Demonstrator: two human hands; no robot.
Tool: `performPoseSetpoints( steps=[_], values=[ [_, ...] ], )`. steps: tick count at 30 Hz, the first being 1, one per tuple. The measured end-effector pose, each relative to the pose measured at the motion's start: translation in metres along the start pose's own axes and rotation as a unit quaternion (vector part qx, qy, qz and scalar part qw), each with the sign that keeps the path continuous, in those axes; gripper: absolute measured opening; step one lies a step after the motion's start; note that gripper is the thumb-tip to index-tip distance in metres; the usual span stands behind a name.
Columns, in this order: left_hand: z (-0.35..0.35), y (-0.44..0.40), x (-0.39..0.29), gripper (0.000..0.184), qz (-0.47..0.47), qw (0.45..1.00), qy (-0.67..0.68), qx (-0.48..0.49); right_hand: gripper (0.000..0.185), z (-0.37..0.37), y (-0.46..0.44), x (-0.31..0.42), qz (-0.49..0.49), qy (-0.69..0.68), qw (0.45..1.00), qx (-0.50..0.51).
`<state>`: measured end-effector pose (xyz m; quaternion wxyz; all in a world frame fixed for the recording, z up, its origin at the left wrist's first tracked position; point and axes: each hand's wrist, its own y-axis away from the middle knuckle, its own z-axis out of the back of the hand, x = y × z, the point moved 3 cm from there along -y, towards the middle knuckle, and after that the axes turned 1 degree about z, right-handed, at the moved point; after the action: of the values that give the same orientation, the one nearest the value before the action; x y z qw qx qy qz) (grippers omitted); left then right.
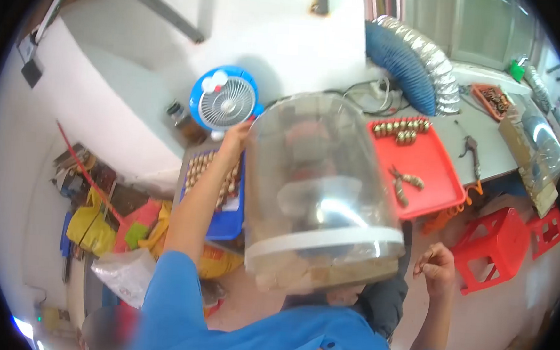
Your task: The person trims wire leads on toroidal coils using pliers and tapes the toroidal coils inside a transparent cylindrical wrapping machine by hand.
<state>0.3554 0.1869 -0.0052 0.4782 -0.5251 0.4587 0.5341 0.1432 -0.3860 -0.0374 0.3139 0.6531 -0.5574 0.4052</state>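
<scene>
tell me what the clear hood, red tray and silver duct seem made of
Clear hood: probably glossy transparent plastic, showing glare and things behind it. Red tray: likely smooth plastic, uniformly coloured. Silver duct: apparently crinkled metal foil, given its ridged shine.

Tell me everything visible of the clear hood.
The hood is see-through, plastic-looking and slightly smoky, with a curved surface that catches bright glare. A white band crosses its lower part; brownish material lines the edge below. It stands between the blue tray and the red tray. The left hand is at its far left edge; contact is unclear.
</scene>
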Motion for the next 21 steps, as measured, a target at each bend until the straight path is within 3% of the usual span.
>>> performPoseSetpoints(
  steps=[3,6,12,14,18,20,21],
  values=[
    [0.007,-0.046,0.027,0.03,0.099,0.993,0.049,0.04,0.025,0.02,-0.008,0.008,-0.007,-0.015,1.0,-0.023],
    [-0.024,-0.04,-0.003,0.025,0.16,0.984,-0.004,0.073,0.02,0.025,-0.022,0.021,-0.002,-0.006,0.999,-0.045],
    [-0.025,-0.075,0.016,0.02,0.186,0.976,-0.035,0.11,0.015,0.059,-0.087,0.034,0.057,0.108,0.991,-0.063],
    [-0.028,-0.075,0.014,0.019,0.185,0.976,-0.043,0.104,0.016,0.065,-0.119,0.032,0.041,0.106,0.986,-0.119],
    [-0.027,-0.068,0.008,0.017,0.156,0.983,-0.066,0.066,0.027,0.089,-0.213,0.008,0.1,0.229,0.96,-0.122],
    [-0.017,-0.057,-0.001,0.016,0.099,0.989,-0.105,0.022,0.032,0.108,-0.269,-0.016,0.21,0.46,0.853,-0.132],
    [-0.01,-0.05,-0.007,0.016,0.063,0.989,-0.135,-0.005,0.032,0.104,-0.276,-0.013,0.168,0.504,0.836,-0.135]
  ],
)
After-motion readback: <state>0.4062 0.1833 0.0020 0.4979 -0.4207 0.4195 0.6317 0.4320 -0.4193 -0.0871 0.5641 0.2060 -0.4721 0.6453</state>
